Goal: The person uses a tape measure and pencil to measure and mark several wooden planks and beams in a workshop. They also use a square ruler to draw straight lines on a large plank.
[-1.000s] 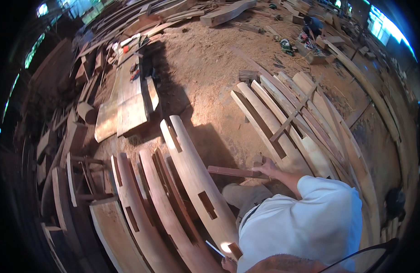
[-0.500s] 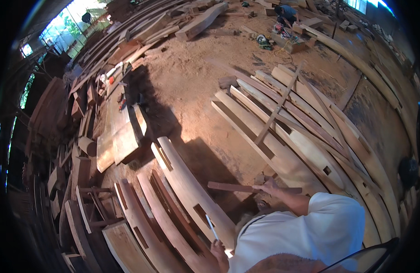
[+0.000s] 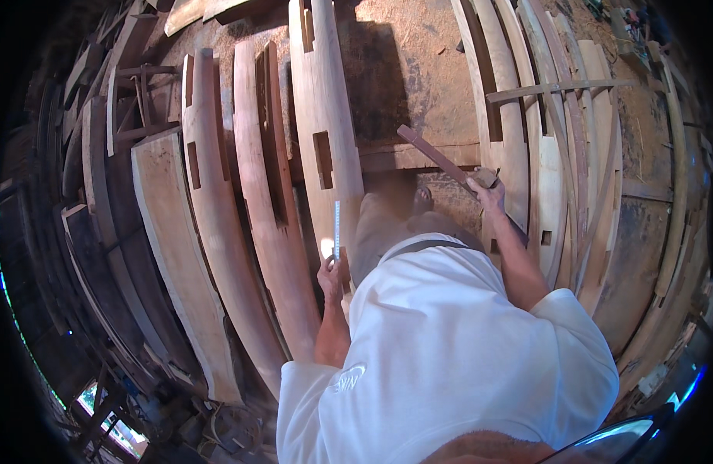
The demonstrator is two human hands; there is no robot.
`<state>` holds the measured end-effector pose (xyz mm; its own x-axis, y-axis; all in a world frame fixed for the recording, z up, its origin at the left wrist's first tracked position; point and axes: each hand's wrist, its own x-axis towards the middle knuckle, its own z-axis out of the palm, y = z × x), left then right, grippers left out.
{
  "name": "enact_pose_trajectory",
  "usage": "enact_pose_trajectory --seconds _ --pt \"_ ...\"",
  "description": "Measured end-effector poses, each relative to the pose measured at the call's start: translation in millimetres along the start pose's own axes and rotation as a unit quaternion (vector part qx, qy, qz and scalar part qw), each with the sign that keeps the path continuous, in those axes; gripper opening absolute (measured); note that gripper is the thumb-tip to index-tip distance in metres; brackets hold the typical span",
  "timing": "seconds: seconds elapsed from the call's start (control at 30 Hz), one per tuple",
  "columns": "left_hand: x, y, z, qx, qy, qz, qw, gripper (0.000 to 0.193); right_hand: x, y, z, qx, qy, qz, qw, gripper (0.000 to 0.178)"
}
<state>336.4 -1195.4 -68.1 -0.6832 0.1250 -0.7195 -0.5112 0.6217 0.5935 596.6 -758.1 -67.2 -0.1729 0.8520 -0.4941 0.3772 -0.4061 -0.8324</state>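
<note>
In the head view, the left hand [image 3: 331, 277] pinches a white ruler [image 3: 337, 230], which extends forward from the fingers along the pale beam [image 3: 318, 93], short of its slot [image 3: 323, 160]; the right hand [image 3: 490, 196] grips a reddish stick [image 3: 438, 157], pointing forward-left. Half a second earlier, the ruler's tip reached the slot

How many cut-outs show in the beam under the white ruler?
3: a far slot at the picture's top edge, a middle slot beyond the ruler, a near slot beside the left hand, partly covered. The white shirt may hide more.
</note>
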Motion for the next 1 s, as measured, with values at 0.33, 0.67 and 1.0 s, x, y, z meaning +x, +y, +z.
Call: enact_pose_trajectory --seconds 0.33,0.67,1.0 --pt "55.4 13.8 -44.9 -0.03 -0.001 -0.029 0.999 0.043 49.5 -37.3 78.8 -0.208 -0.051 0.021 0.977 0.048" --pt "59.4 86.7 -15.6 -0.034 0.017 0.003 0.999 0.039 138.7 -10.2 166.5 -0.314 -0.125 -0.04 0.94 0.058" --pt "58.2 20.7 21.7 -0.004 0.011 0.032 0.999 0.04 205.8 24.4 208.9 -0.321 -0.155 -0.106 0.928 0.058"
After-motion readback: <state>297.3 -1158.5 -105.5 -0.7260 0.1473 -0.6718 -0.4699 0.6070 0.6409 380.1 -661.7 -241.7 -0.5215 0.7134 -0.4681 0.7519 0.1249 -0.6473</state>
